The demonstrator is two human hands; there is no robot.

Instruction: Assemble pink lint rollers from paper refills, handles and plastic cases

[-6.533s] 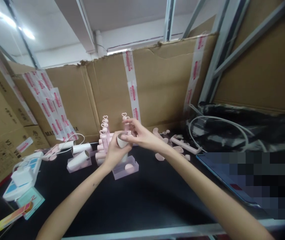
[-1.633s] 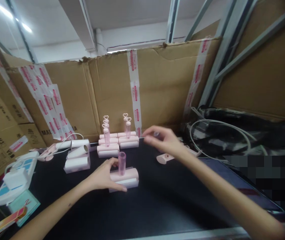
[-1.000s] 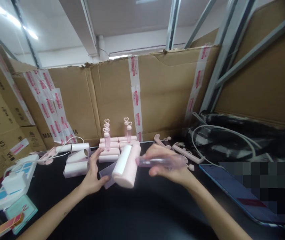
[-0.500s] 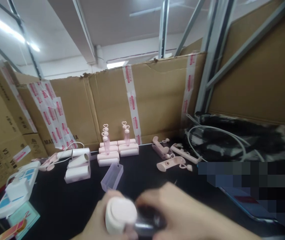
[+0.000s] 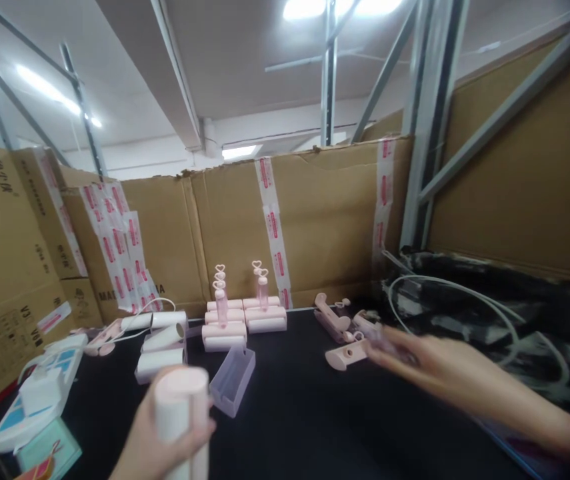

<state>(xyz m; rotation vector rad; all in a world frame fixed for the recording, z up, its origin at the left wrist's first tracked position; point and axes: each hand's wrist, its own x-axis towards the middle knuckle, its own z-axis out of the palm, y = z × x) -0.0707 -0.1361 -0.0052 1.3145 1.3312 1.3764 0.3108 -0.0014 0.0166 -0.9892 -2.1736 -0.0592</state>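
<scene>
My left hand [image 5: 165,427] is wrapped round a pale pink and white case [image 5: 182,407] with a rounded top, held upright at the lower middle. My right hand [image 5: 409,353] reaches out to the right, blurred by motion. A translucent purplish piece [image 5: 392,347] shows between its thumb and fingers, its exact kind unclear. Just left of the fingertips lie pink curved shells [image 5: 339,358] with small heart-shaped loops. Beyond my left hand rests an open translucent tray [image 5: 235,383].
Pink cases [image 5: 225,330] with heart-topped tubes stand at the back middle. White cylinders [image 5: 162,360] lie left of them. A power strip [image 5: 39,393] and a mint-green box [image 5: 49,447] occupy the left. A cardboard wall [image 5: 225,227] bounds the back; a white cable [image 5: 445,283] loops at right.
My hands have moved apart. The left has gone left with the case, now held upright; the right has swung out towards the pink shells. The view has tilted upward slightly.
</scene>
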